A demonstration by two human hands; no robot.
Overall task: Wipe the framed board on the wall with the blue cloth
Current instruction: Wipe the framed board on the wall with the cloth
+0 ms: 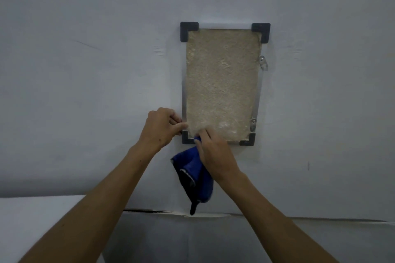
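There are no words, numbers, labels or signs to read anywhere here. The framed board [221, 83] is plain and speckled with nothing written on it, and the blue cloth [195, 177] and the wall [85, 49] have no writing that can be seen

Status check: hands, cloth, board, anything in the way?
Left hand pinching the framed board at its lower left edge. Right hand shut on the blue cloth, low on the board. Nothing in the way.
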